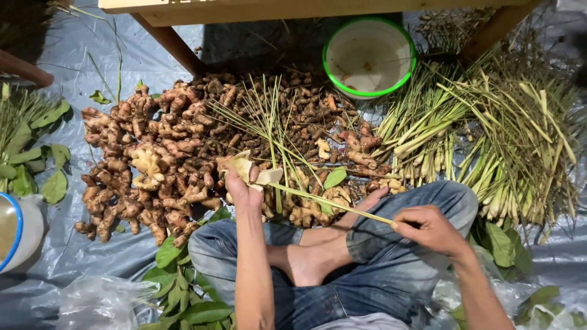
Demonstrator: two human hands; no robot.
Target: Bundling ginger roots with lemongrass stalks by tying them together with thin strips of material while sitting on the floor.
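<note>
Lemongrass stalk (330, 201) runs between your hands above your lap: your left hand (241, 183) clasps its pale base, your right hand (428, 229) pinches its thin end, over the ginger (153, 165).

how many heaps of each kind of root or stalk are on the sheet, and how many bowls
ginger heap: 1
small dark root heap: 1
lemongrass heap: 1
green-rimmed bowl: 1
Total: 4

The left hand holds pale root slices; the right hand holds a lemongrass stalk.
</note>
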